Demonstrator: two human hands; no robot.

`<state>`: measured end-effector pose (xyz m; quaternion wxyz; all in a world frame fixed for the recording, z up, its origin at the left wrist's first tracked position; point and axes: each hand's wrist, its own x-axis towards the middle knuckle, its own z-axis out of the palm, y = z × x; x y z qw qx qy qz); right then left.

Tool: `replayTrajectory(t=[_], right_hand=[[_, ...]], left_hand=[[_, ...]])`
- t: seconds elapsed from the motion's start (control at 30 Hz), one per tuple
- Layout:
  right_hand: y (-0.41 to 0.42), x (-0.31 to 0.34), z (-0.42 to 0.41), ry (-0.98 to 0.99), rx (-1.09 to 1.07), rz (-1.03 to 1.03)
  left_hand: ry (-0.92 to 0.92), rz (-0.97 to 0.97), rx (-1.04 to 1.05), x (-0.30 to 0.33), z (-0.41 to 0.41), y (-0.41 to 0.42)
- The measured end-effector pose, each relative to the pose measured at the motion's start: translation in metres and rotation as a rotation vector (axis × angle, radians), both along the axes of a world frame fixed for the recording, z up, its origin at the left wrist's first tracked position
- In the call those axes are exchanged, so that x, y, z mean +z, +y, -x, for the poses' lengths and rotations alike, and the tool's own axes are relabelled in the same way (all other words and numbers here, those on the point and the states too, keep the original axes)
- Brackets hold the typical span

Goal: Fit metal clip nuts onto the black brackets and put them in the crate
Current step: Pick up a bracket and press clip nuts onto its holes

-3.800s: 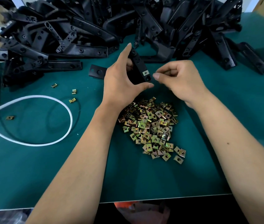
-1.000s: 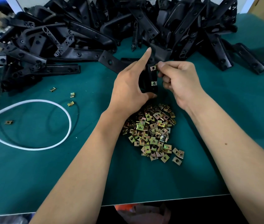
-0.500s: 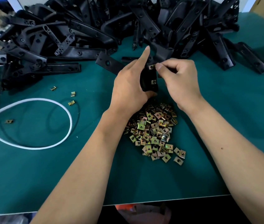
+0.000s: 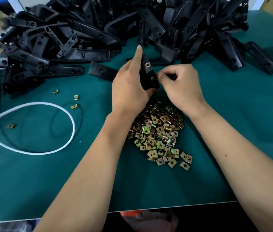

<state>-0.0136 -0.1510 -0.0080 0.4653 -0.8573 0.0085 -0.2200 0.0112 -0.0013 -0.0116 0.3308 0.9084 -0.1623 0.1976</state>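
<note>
Both forearms reach in from the near edge, bare, converging above the nut pile (image 4: 160, 136). The left hand (image 4: 129, 87) grips a bracket (image 4: 149, 76) upright off the table, palm and thumb wrapped round its lower end, forefinger stretched straight up along its back edge. Two nuts sit on that bracket: an upper nut (image 4: 147, 64) seated square and plain to see, and a lower nut (image 4: 153, 79) right at the edge. The right hand (image 4: 181, 84) is curled, fingers folded in, thumb and forefinger tip pressed against the bracket's edge beside that lower nut; whether it pinches the nut itself cannot be told.

Below the hands, the pile of brassy nuts lies loose on the green mat (image 4: 32, 181), far too many to count, spreading toward the near edge. Under the table's near edge there is something orange, blurred.

Off to the left, a white cable (image 4: 73, 124) loops once across the mat. Four stray nuts lie round it: one (image 4: 10, 126) near the left edge, one (image 4: 74, 106) just beyond the loop, one (image 4: 76, 97) above that, one (image 4: 55, 91) farther back.

Beyond the hands, one flat bracket piece (image 4: 102, 72) lies alone on the mat, partly behind the left hand. Then the back of the table: a bracket heap (image 4: 99, 30) stretching side to side, tangled, dozens at least, count impossible.
</note>
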Motion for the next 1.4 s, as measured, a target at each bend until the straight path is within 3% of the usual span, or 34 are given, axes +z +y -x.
replayTrajectory(t=[0.33, 0.5, 0.7, 0.9, 1.1, 1.27, 1.4], right_hand=[[0.008, -0.004, -0.002, 0.045, -0.004, -0.185], [0.009, -0.007, -0.001, 0.101, 0.067, -0.441], [0.011, -0.006, -0.002, 0.192, 0.055, -0.585], [0.003, -0.004, -0.001, 0.216, 0.132, -0.518], [-0.007, 0.002, -0.002, 0.183, 0.063, -0.191], [0.002, 0.001, 0.002, 0.050, 0.035, 0.057], [0.004, -0.002, -0.001, 0.005, -0.016, 0.126]], left_hand=[[-0.057, -0.014, 0.092, 0.001, 0.004, -0.005], [-0.080, 0.007, 0.101, 0.002, 0.007, -0.006], [-0.131, 0.005, 0.135, 0.003, 0.006, -0.007], [-0.063, 0.022, 0.094, -0.001, -0.001, -0.003], [0.062, 0.129, 0.015, -0.003, -0.005, 0.006], [0.000, 0.055, 0.022, -0.001, -0.001, 0.003], [-0.081, -0.026, 0.021, 0.000, 0.003, -0.001]])
